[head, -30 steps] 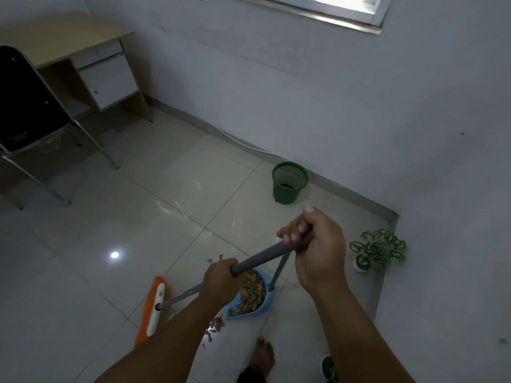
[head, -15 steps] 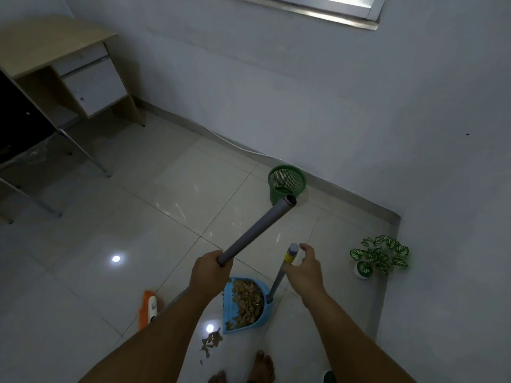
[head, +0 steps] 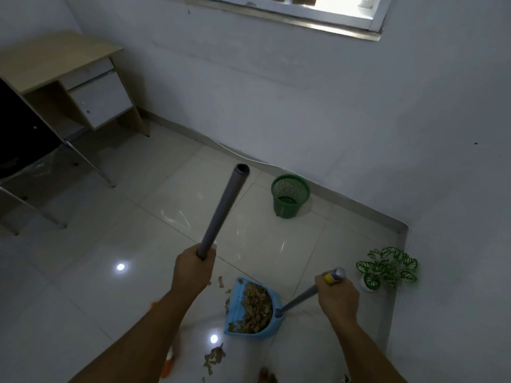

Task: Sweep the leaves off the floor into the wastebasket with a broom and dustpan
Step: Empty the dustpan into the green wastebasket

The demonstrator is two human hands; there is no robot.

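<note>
**Leaves gathered in dustpan, wastebasket waiting at one o'clock**

Floor [head: 96,286] is tiled and glossy. The broom handle [head: 224,211] is gripped by the left hand [head: 193,269], fingers curled round it. The green wastebasket [head: 290,196] stands at one o'clock. The blue dustpan [head: 250,310], full of leaves [head: 255,306], is held at five o'clock by the right hand [head: 336,298], fingers wrapped round its handle. Stray leaves [head: 214,357] are left at six o'clock.

Hands [head: 193,268] grip broom [head: 222,211] and leaf-filled dustpan [head: 250,310].

The broom head [head: 168,364] is mostly hidden behind the left forearm [head: 143,327]; the chair [head: 25,150] is cut off far left of both hands.
</note>
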